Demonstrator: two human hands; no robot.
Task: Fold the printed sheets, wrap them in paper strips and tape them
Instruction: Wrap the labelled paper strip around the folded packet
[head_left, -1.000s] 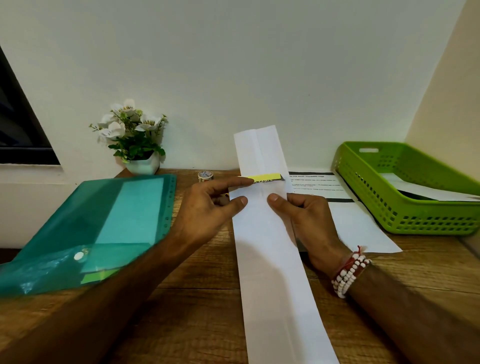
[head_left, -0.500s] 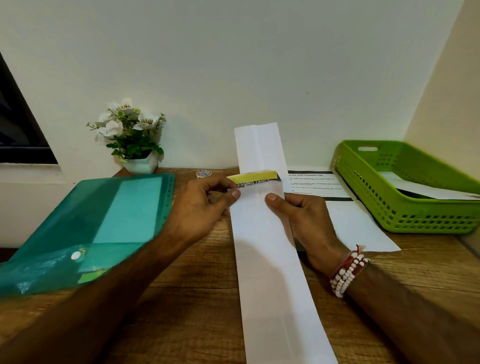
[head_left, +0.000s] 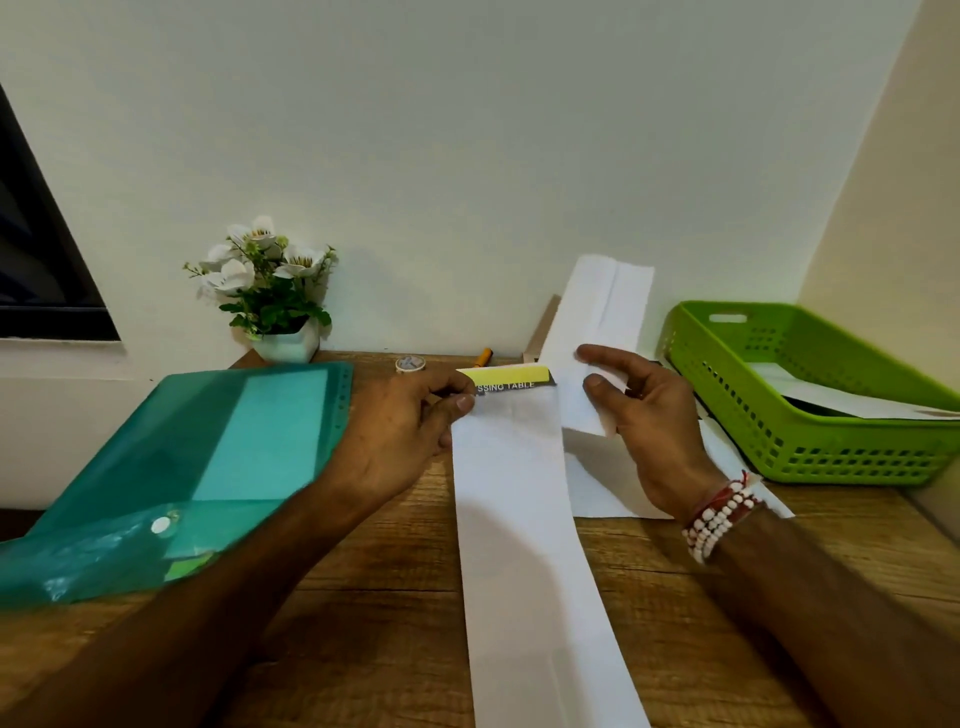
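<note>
A long folded printed sheet lies lengthwise on the wooden table, with a yellow band and a black title bar at its far end. My left hand pinches that end's left corner between thumb and forefinger. My right hand holds a creased white paper strip just right of the sheet; the strip rises towards the wall. A small tape roll sits behind my left hand.
A teal plastic folder covers the table's left side. At the right stands a green basket with paper inside. Another white sheet lies under my right hand. An orange pen and a flower pot are near the wall.
My right hand has left the folded sheet and drawn the creased white strip away to the right. The sheet's yellow and black header is now uncovered, with my left hand pinching its corner.
</note>
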